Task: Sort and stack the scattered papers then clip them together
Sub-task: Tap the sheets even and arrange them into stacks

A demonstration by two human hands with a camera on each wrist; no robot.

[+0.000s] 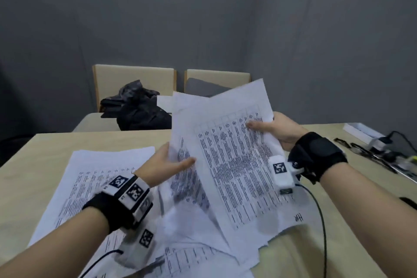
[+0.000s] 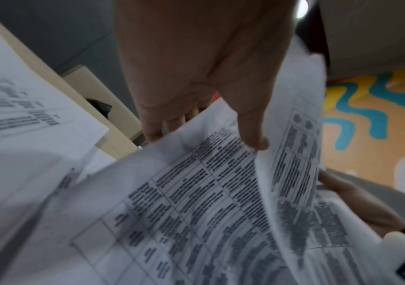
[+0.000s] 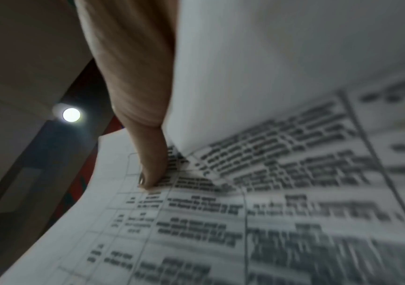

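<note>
My left forearm and its black wrist strap point(image 1: 112, 207) sit closest, low over the loose sheets point(image 1: 94, 178) spread flat across the desk point(image 1: 33, 153). My left hand point(image 1: 162, 162) holds the left edge of one printed sheet point(image 1: 185, 156), thumb lying on its face and the other fingers point(image 2: 157, 127) behind it, so it is clamped on that page. My right hand point(image 1: 277, 130) grips the right edge of a second sheet point(image 1: 237, 156), a page with a printed table, thumb point(image 3: 152, 167) pressed onto the print and fingers hidden behind the paper. Both pages are lifted off the desk, tilted up toward me and overlapping, the right one in front. More papers point(image 1: 203, 253) lie crumpled and scattered under my wrists. A black bag point(image 1: 137, 110) sits on the far side of the desk in front of two chairs point(image 1: 133, 81), and cables and small gear point(image 1: 381, 149) lie at the far right.
</note>
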